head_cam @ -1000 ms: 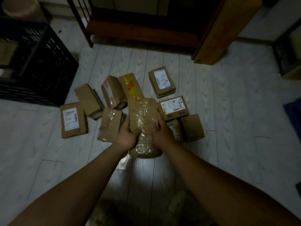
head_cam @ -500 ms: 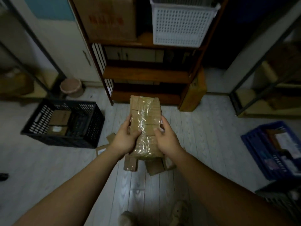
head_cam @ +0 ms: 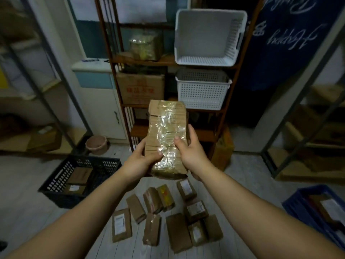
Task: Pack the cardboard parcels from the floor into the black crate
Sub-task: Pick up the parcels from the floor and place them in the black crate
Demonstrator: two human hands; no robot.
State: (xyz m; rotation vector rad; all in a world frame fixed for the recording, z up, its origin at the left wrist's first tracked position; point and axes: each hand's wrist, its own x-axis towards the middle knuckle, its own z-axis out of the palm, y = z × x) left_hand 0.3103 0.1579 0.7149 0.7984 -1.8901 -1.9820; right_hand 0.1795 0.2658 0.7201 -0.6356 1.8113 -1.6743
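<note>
Both hands hold a tape-wrapped cardboard parcel [head_cam: 166, 135] upright in the air: the left hand [head_cam: 139, 161] grips its lower left edge, the right hand [head_cam: 189, 152] its right edge, thumbs across the front. The black crate [head_cam: 61, 184] sits on the floor to the left, two parcels inside. More parcels [head_cam: 164, 215] lie below.

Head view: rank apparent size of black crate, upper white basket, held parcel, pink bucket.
1-2. black crate and upper white basket: look alike, unranked.
3. held parcel, though nearness to the camera enlarges it.
4. pink bucket.
</note>
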